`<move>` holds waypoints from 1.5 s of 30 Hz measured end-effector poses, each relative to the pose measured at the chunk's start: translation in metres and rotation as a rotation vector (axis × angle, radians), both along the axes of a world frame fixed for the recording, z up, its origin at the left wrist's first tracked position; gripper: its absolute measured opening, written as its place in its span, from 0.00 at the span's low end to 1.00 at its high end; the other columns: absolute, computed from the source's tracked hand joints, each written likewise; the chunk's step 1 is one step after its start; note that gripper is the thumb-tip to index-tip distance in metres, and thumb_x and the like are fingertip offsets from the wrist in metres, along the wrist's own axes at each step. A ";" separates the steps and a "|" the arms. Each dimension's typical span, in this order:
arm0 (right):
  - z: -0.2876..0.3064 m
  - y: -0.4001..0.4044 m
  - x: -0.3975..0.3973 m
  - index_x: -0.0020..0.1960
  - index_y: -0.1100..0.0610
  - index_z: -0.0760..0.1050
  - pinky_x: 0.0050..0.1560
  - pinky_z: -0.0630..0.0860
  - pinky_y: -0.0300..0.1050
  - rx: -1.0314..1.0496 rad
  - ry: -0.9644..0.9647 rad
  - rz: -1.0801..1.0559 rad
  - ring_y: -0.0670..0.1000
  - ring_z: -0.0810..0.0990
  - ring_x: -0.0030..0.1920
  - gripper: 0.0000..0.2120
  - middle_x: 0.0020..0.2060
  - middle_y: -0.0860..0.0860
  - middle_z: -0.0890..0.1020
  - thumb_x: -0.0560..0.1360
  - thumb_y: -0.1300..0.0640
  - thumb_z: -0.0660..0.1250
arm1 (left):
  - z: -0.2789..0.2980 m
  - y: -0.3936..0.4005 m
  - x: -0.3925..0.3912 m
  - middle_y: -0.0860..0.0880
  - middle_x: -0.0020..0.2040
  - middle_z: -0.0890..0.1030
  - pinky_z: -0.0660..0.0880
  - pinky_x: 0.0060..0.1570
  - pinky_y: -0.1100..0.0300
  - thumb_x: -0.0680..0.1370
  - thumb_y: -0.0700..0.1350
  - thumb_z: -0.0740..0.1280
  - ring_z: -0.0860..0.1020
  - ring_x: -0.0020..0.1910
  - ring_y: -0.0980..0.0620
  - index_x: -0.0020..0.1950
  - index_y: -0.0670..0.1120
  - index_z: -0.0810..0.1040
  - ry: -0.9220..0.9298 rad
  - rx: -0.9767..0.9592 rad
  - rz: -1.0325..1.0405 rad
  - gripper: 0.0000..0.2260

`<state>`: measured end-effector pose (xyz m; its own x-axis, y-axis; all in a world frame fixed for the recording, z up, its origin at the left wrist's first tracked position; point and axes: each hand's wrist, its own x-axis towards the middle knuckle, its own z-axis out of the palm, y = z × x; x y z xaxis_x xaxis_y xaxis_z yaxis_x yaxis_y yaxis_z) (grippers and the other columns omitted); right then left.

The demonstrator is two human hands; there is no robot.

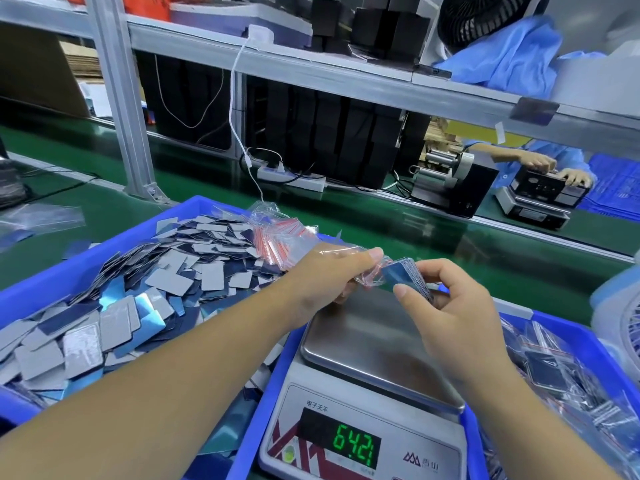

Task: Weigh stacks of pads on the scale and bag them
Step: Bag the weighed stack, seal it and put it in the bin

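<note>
Green conveyor matting [398, 233] runs across a factory bench beneath aluminium shelving [311, 64] stacked with black boxes. Above the steel pan of a digital scale [374, 344], whose green display [353, 445] shows 64.21, my right hand [460, 317] pinches a stack of pads [407, 277] between thumb and curled fingers, its blue face turned toward me. My left hand [332, 275] grips a clear zip bag [372, 271] with a red seal strip, fingers closed around its mouth, which meets the stack's far end; how far the stack has entered the bag I cannot tell. To my left, a blue bin [45, 285] holds a loose heap of grey and blue pads [156, 289], with a bundle of empty zip bags [277, 237] lying on the heap's far side. At right, another blue bin [575, 341] holds filled bags [554, 375]. Across the belt, a second worker [540, 161] in blue handles a box on another scale.
</note>
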<state>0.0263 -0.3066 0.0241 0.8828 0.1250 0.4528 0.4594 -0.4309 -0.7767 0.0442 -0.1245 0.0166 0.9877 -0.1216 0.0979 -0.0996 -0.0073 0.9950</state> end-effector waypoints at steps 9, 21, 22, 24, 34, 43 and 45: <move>0.004 0.002 -0.002 0.45 0.46 0.81 0.29 0.69 0.30 0.200 0.140 0.089 0.41 0.75 0.27 0.10 0.40 0.43 0.84 0.73 0.61 0.74 | -0.001 0.002 -0.001 0.55 0.36 0.78 0.64 0.32 0.67 0.75 0.50 0.70 0.68 0.31 0.58 0.47 0.50 0.85 -0.008 -0.060 -0.188 0.06; 0.005 0.001 -0.001 0.44 0.53 0.83 0.24 0.63 0.37 0.374 0.407 0.223 0.48 0.65 0.25 0.07 0.33 0.50 0.80 0.74 0.64 0.71 | 0.005 0.004 -0.005 0.58 0.31 0.74 0.60 0.30 0.65 0.77 0.48 0.71 0.64 0.30 0.58 0.47 0.52 0.87 -0.021 -0.177 -0.296 0.04; 0.005 0.001 0.000 0.44 0.53 0.83 0.24 0.63 0.37 0.367 0.389 0.212 0.48 0.65 0.25 0.07 0.33 0.50 0.80 0.73 0.64 0.72 | 0.005 0.004 -0.004 0.58 0.30 0.74 0.61 0.30 0.66 0.78 0.47 0.71 0.64 0.30 0.58 0.45 0.52 0.87 -0.022 -0.179 -0.294 0.05; 0.005 0.000 0.000 0.44 0.53 0.83 0.23 0.63 0.37 0.341 0.363 0.207 0.47 0.65 0.24 0.07 0.33 0.50 0.79 0.73 0.65 0.72 | 0.004 0.003 -0.005 0.57 0.30 0.73 0.62 0.30 0.66 0.76 0.46 0.71 0.65 0.29 0.58 0.43 0.52 0.87 -0.020 -0.165 -0.265 0.05; 0.006 -0.002 0.003 0.46 0.60 0.79 0.23 0.61 0.38 0.410 0.443 0.248 0.47 0.65 0.23 0.10 0.32 0.55 0.78 0.67 0.68 0.75 | 0.005 0.002 -0.007 0.58 0.37 0.83 0.70 0.35 0.67 0.67 0.51 0.76 0.76 0.34 0.63 0.44 0.59 0.86 -0.038 -0.039 -0.212 0.06; 0.008 -0.003 0.005 0.48 0.57 0.77 0.27 0.69 0.43 0.516 0.393 0.281 0.51 0.71 0.27 0.19 0.36 0.52 0.80 0.60 0.59 0.78 | 0.007 0.004 -0.002 0.55 0.35 0.77 0.67 0.31 0.66 0.72 0.44 0.73 0.69 0.31 0.59 0.39 0.52 0.86 0.020 -0.351 -0.149 0.04; 0.006 -0.004 0.005 0.47 0.57 0.78 0.27 0.70 0.42 0.469 0.368 0.295 0.51 0.72 0.26 0.14 0.32 0.52 0.79 0.63 0.59 0.75 | 0.008 0.003 -0.003 0.55 0.35 0.78 0.68 0.31 0.66 0.72 0.44 0.73 0.69 0.31 0.59 0.40 0.51 0.86 0.001 -0.334 -0.142 0.03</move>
<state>0.0309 -0.3103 0.0302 0.9491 0.2486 0.1934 0.1750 0.0941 -0.9801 0.0414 -0.1211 0.0249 0.9634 -0.2194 0.1543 -0.0751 0.3318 0.9404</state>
